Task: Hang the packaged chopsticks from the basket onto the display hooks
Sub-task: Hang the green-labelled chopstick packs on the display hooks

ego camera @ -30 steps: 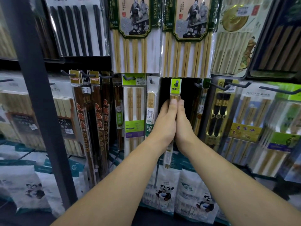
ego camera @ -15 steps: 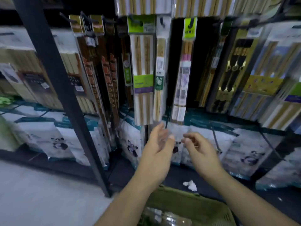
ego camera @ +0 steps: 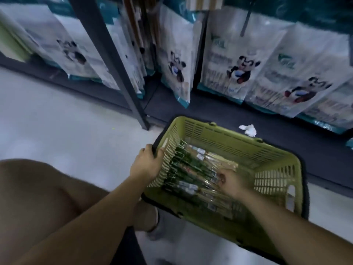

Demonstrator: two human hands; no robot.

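Observation:
A green plastic basket (ego camera: 235, 139) stands on the floor in front of the shelving. Several packaged chopsticks (ego camera: 191, 168) lie in it, clear wrappers with dark green labels. My left hand (ego camera: 147, 165) grips the basket's left rim, fingers curled over the edge. My right hand (ego camera: 230, 181) is down inside the basket, blurred, with its fingertips pinched on one chopstick pack near the middle. The display hooks are above the frame and out of sight.
White panda-printed bags (ego camera: 236, 69) hang along the lowest row. A dark metal upright (ego camera: 122, 79) runs down to the floor left of the basket. Crumpled white paper (ego camera: 248, 129) lies on the dark shelf base. My knee (ego camera: 38, 197) fills the lower left.
Both hands left the pack now hanging on its hook and dropped. The view tilted down to the basket; my left hand took its rim and my right went in among the packs.

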